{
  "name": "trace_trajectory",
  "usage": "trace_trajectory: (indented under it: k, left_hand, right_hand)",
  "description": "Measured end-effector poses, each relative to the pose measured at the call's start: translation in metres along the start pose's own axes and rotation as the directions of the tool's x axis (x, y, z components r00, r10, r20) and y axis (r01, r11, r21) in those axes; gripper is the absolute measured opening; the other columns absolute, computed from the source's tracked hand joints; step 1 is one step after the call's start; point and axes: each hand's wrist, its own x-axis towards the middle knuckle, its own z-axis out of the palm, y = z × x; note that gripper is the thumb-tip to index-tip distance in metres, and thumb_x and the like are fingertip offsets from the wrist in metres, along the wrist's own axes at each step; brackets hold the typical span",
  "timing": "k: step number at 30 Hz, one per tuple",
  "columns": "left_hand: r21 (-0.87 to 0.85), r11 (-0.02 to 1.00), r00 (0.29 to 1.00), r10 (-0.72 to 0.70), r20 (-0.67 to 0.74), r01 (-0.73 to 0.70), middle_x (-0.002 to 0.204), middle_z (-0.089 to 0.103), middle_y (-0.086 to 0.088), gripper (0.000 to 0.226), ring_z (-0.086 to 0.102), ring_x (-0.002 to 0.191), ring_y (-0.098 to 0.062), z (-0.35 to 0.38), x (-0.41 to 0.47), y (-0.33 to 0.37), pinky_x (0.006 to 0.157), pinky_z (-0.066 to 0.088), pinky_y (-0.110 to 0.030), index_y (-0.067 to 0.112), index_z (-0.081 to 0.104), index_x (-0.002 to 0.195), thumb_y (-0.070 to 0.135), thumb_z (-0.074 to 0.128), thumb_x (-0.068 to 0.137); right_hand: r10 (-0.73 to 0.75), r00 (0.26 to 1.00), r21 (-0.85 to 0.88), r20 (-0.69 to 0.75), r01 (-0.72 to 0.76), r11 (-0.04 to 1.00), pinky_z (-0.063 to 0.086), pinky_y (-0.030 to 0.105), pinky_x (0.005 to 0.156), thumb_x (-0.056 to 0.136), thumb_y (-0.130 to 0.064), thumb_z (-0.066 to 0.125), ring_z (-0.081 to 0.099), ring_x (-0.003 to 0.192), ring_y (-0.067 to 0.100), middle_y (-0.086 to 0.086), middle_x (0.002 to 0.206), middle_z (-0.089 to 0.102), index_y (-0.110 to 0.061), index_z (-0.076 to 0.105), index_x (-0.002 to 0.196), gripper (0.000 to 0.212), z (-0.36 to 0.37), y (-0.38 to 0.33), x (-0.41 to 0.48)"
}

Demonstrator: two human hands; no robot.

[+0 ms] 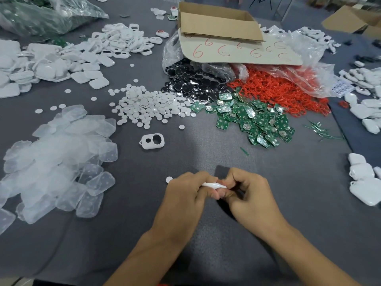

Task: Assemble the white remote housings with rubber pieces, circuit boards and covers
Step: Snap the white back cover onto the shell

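White remote housing [212, 185] is held low and central, just above the desk [206, 234], between both hands. Left hand [185, 195] is curled round its left end, right hand [251, 195] curled round its right end. I see it edge-on: long axis runs left to right, dipping slightly toward the right. The faces are hidden, so I cannot tell which side is up. I judge this the closing step, cover pressed onto shell. Next move likely calls for an even squeeze along the seam, then a reach to the spare housing [152, 141] lying flat further out.
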Motion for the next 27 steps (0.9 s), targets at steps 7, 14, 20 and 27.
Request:
trace_trajectory:
  k: [7, 14, 20, 27]
  left_hand:
    - [-0.238, 0.963, 0.991, -0.135, -0.004, 0.130, 0.095, 0.075, 0.019, 0.028, 0.070, 0.093, 0.000, -0.009, 0.001, 0.002, 0.083, 0.050, -0.012, 0.027, 0.080, 0.101, 0.015, 0.085, 0.077]
    - [-0.189, 0.964, 0.979, -0.200, -0.037, 0.189, 0.083, 0.071, 0.013, 0.019, 0.068, 0.086, -0.003, -0.001, -0.009, 0.010, 0.078, 0.048, -0.011, 0.029, 0.080, 0.087, 0.012, 0.083, 0.080]
    - [0.000, 0.998, 0.998, -0.057, -0.035, 0.057, 0.114, 0.070, 0.012, 0.032, 0.062, 0.104, -0.001, 0.027, 0.005, 0.021, 0.094, 0.044, -0.012, 0.024, 0.075, 0.119, 0.017, 0.078, 0.088]
    - [-0.019, 0.974, 0.959, 0.227, 0.168, -0.227, 0.116, 0.059, 0.011, 0.018, 0.051, 0.110, -0.001, 0.143, 0.029, 0.065, 0.093, 0.042, -0.020, 0.021, 0.064, 0.107, 0.010, 0.052, 0.099]
  right_hand:
    - [0.065, 0.993, 0.169, -0.096, -0.048, 0.984, 0.051, 0.025, 0.074, 0.085, -0.001, 0.076, 0.068, 0.075, 0.009, -0.009, 0.078, 0.073, -0.026, 0.071, 0.080, 0.025, 0.007, 0.001, -0.014]
    - [0.153, 0.983, 0.167, -0.099, -0.135, 0.977, 0.056, 0.045, 0.073, 0.084, -0.004, 0.077, 0.069, 0.072, 0.020, -0.001, 0.072, 0.073, -0.023, 0.071, 0.075, 0.022, 0.009, -0.001, -0.024]
    - [0.228, 0.943, 0.108, -0.244, -0.207, 0.972, 0.055, 0.033, 0.075, 0.086, -0.012, 0.075, 0.070, 0.077, 0.006, -0.015, 0.079, 0.075, -0.033, 0.075, 0.080, 0.022, -0.005, 0.012, -0.024]
    - [0.310, 0.637, 0.028, -0.706, -0.412, 0.911, 0.041, 0.004, 0.073, 0.084, -0.025, 0.077, 0.064, 0.083, -0.010, -0.021, 0.084, 0.070, -0.034, 0.078, 0.089, 0.010, -0.073, 0.062, -0.038]
